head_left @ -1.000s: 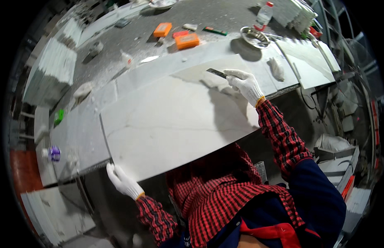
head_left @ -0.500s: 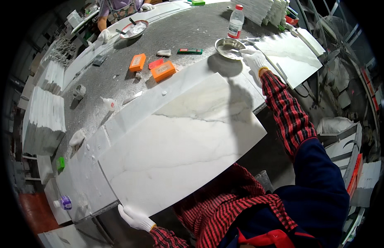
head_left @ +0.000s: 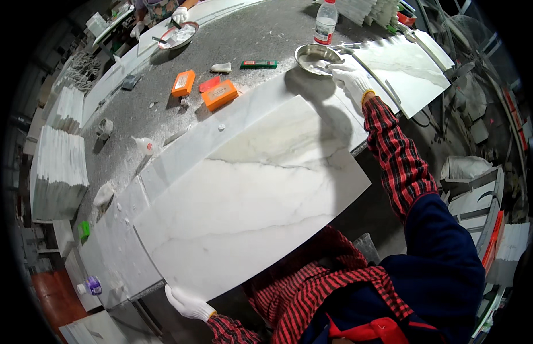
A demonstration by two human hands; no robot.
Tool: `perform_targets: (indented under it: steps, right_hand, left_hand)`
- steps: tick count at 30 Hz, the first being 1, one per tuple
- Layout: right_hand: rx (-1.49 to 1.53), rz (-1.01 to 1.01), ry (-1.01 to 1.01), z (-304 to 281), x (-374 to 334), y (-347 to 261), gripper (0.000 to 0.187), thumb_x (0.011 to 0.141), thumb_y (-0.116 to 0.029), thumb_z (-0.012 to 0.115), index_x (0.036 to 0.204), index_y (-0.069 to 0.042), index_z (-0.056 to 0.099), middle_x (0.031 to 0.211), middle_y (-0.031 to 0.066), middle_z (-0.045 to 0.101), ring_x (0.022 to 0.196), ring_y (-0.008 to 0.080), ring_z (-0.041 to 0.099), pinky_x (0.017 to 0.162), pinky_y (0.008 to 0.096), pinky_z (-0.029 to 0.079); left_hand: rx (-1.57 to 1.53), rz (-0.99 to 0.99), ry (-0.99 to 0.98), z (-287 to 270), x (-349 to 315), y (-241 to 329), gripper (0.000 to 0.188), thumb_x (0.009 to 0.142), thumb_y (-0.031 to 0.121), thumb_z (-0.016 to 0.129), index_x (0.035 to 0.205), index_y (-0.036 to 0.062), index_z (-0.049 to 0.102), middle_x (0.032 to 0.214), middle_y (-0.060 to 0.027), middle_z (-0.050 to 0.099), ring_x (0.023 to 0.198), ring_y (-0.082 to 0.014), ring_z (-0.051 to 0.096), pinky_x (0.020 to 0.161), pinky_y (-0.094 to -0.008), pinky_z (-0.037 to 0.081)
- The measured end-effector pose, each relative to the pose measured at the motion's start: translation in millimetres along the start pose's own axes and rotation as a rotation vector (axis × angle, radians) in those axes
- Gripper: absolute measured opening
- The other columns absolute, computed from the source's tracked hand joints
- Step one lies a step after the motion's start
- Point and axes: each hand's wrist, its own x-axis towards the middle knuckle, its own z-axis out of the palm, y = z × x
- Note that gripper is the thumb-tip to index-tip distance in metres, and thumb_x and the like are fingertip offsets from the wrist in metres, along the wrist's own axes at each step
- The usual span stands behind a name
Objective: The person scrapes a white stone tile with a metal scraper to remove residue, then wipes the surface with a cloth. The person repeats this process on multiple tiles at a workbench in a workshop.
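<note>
Grey-veined white slab: centre of view, flat on pale panels along the bench edge, its near side jutting out toward the wearer. A broad shadow darkens its right part, muddying the veins there.

Left hand, white knit glove: at the slab's near left corner, fingers close together against it. Cannot tell whether any curl beneath or pinch the edge.

Right hand, same glove type: at the near right rim of a shallow metal bowl, fingers bent. Fingertips hard to separate from the bowl and its pale contents; cannot tell what, if anything, they pinch.

Beyond the bowl, a clear bottle, top cut off by the frame. Two orange boxes further left; print too small to read. Far side: a co-worker's gloved hand, body mostly cropped.
</note>
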Motion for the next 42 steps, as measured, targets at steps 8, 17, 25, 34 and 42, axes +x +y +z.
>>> perform_targets:
  steps: [8,17,25,34,42]
  right_hand:
    - [0.109,-0.148,-0.127,55,-85,-3,0.032,0.096,-0.024,0.064,0.122,-0.006,0.071,0.082,-0.0050,0.059,0.069,0.0035,0.048,0.059,0.0191,0.037]
    - [0.153,-0.042,-0.655,188,-250,-44,0.035,0.096,-0.018,0.061,0.127,-0.002,0.067,0.085,-0.0020,0.065,0.071,0.0035,0.051,0.062,0.0184,0.041]
    - [0.120,0.037,-0.920,271,-324,-58,0.033,0.096,-0.011,0.062,0.128,-0.002,0.067,0.085,-0.0013,0.064,0.069,0.0051,0.052,0.062,0.0194,0.044]
    - [-0.017,-0.071,-0.877,291,-335,-64,0.034,0.094,-0.003,0.060,0.127,-0.001,0.067,0.088,-0.0001,0.064,0.070,0.0071,0.053,0.064,0.0212,0.048]
    - [0.028,-0.133,-0.921,292,-339,-52,0.030,0.094,-0.005,0.062,0.123,-0.002,0.070,0.093,0.0026,0.069,0.078,0.0092,0.059,0.072,0.0236,0.051]
  left_hand:
    - [-0.093,0.029,0.020,3,17,-12,0.037,0.101,0.028,0.051,0.122,0.0010,0.067,0.119,-0.0127,0.070,0.109,-0.0238,0.065,0.096,-0.0363,0.050]
    - [-0.030,0.213,0.102,8,25,-36,0.033,0.100,0.026,0.054,0.119,0.0035,0.069,0.118,-0.0137,0.071,0.110,-0.0282,0.066,0.096,-0.0383,0.051]
    - [0.000,0.350,0.133,17,24,-44,0.028,0.101,0.021,0.054,0.119,0.0044,0.069,0.115,-0.0125,0.071,0.107,-0.0291,0.067,0.093,-0.0392,0.052]
    - [0.017,0.301,0.066,6,22,-39,0.030,0.102,0.020,0.055,0.124,0.0037,0.066,0.121,-0.0135,0.069,0.112,-0.0277,0.066,0.096,-0.0380,0.052]
    - [-0.021,0.306,0.047,8,23,-46,0.032,0.101,0.021,0.057,0.126,0.0027,0.064,0.121,-0.0150,0.068,0.112,-0.0297,0.065,0.097,-0.0386,0.051]
